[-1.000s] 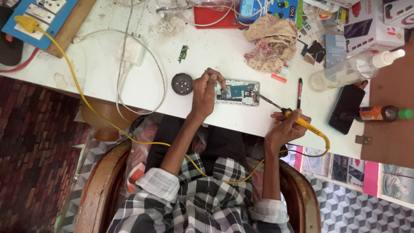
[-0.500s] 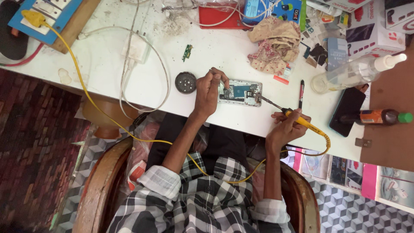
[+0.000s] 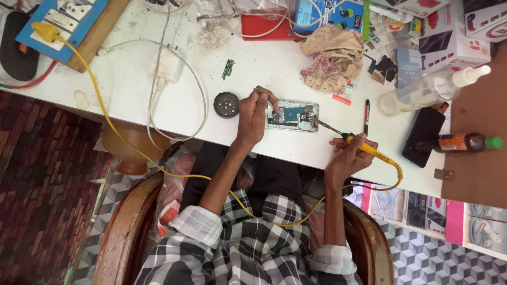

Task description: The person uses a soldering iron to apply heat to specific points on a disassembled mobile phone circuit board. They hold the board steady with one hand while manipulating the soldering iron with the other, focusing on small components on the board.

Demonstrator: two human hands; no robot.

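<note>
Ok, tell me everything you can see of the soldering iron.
The soldering iron has a yellow handle with a dark collar and a thin metal tip. It lies tilted, tip pointing at the opened phone on the white table. The right hand grips its handle. A yellow cord leaves its rear end, loops under the table edge and runs to the blue socket board.

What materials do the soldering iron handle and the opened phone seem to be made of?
Soldering iron: the handle looks like yellow plastic or rubber, matte, with a thin metal tip. Opened phone: silvery frame, probably metal, slightly shiny; inside, a blue part and small components, too small to identify.
</note>
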